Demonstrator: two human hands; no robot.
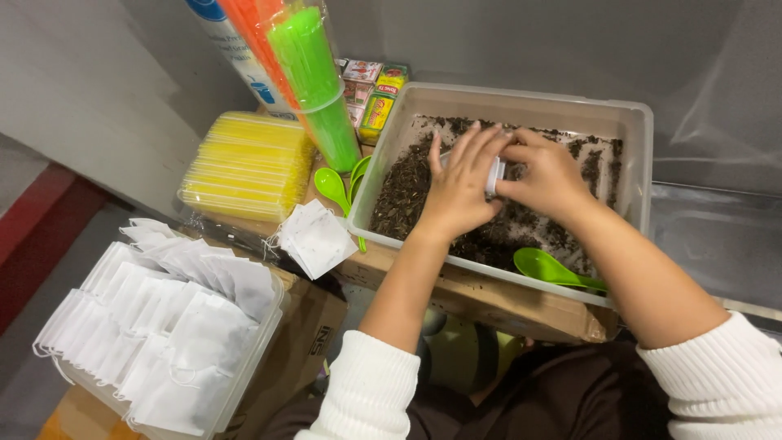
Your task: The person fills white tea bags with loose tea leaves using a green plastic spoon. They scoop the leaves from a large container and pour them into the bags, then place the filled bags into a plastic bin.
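Note:
Both hands are over a clear plastic tub [391, 138] that holds dark loose tea leaves [405, 189]. My left hand [460, 183] and my right hand [544, 175] together pinch a small white filter bag [496, 175], mostly hidden between the fingers. A green plastic spoon [547, 269] lies in the tub near its front wall, below my right wrist.
A small pile of empty white bags [316, 238] lies left of the tub, beside more green spoons [332, 187]. A container [269, 330] of filled white bags sits at the lower left. Yellow straws [248, 163], stacked orange and green cups [314, 73] and small boxes [376, 102] stand behind.

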